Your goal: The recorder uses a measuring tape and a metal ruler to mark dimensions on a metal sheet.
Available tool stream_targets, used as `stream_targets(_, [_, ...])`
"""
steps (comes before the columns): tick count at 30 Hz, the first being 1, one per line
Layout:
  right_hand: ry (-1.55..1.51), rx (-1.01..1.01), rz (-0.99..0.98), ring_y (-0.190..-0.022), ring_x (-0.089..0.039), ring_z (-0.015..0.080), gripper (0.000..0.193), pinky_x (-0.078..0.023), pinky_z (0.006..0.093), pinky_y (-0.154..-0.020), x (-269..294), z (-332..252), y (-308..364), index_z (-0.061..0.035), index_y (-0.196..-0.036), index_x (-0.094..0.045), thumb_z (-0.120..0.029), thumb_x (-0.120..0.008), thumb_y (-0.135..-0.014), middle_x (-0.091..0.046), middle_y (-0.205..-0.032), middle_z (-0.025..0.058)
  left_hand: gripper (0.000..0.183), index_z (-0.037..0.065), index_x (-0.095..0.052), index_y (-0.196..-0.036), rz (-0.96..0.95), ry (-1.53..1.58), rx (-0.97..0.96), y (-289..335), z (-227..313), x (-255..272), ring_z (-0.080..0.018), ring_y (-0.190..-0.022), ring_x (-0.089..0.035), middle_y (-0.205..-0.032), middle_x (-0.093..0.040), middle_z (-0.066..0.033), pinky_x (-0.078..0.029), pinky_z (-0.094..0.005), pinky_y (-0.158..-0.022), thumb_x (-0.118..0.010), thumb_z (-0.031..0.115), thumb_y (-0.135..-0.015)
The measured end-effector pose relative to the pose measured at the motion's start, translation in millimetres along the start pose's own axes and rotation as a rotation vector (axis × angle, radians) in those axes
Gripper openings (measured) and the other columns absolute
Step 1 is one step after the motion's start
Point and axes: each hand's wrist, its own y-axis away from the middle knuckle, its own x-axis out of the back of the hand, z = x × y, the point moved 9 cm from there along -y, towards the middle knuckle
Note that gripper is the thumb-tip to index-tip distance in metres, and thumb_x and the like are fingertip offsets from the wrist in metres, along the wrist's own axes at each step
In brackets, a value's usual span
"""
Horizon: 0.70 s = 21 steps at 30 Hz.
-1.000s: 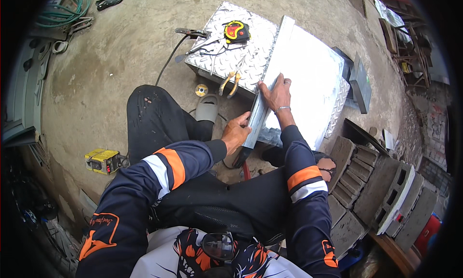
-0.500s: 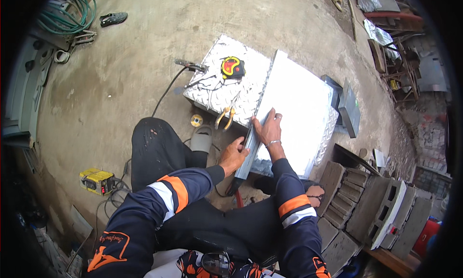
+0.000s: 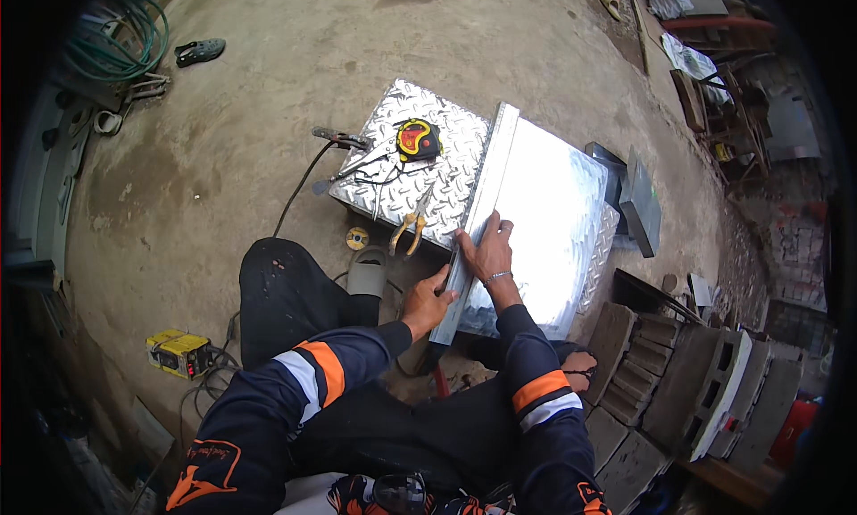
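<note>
Bar (image 3: 491, 169): grey metal, slanting along the left edge of the sheet (image 3: 558, 220), near end jutting past the desk (image 3: 455, 183) toward the person.
Left hand (image 3: 427, 305): at the bar's near end, fingers bent against its left side; whether they close beneath it, I cannot tell.
Right hand (image 3: 489, 252): farther up, pinching the bar between thumb and fingers, one on either side.
Desk: low, topped with patterned metal plate, partly covered by the sheet.
Tools: tape measure (image 3: 417, 140) on the desk; pliers (image 3: 417, 233) with yellow handles over its near edge; clamp (image 3: 337, 138) at the left corner, on a black cable.
Yellow box (image 3: 176, 352): on the floor, left, cables at one end; inside hidden.
Pale cup-like thing (image 3: 108, 122): far left; contents too small to tell.
Blocks (image 3: 683, 363): stacked at right, one with dark hollows.
Red thing (image 3: 793, 432): beside the blocks, partly hidden; cannot tell whether it holds anything.
</note>
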Motion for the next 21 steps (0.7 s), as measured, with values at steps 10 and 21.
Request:
stream_targets(10, [0.171,0.108,0.211,-0.106,-0.052,0.0501,0.086,-0.047,0.0478,-0.088,-12.6,56.5,-3.5,0.0155,-0.129,-0.027,-0.043,-0.066,-0.079,-0.035,-0.127,0.0385,0.056,0.008,-0.048,-0.134,-0.132,-0.109,-0.129,-6.7,6.7,-31.9,-0.0121,-0.088,-0.063,-0.103,-0.067,-0.0171,-0.049,-0.0295,-0.078,-0.068,0.01,-0.081])
stream_targets(21, [-0.076,-0.031,0.06,-0.089,-0.06,0.0453,0.087,-0.053,0.0438,-0.077,-1.3,18.2,-0.7,0.0111,-0.134,-0.021,-0.035,-0.069,-0.078,-0.037,-0.121,0.0353,0.056,-0.003,-0.034,-0.14,-0.252,0.108,-0.019,-5.0,7.4,-20.6,-0.0161,-0.102,-0.058,-0.116,-0.06,-0.0126,-0.046,-0.0279,-0.087,-0.051,-0.008,-0.087])
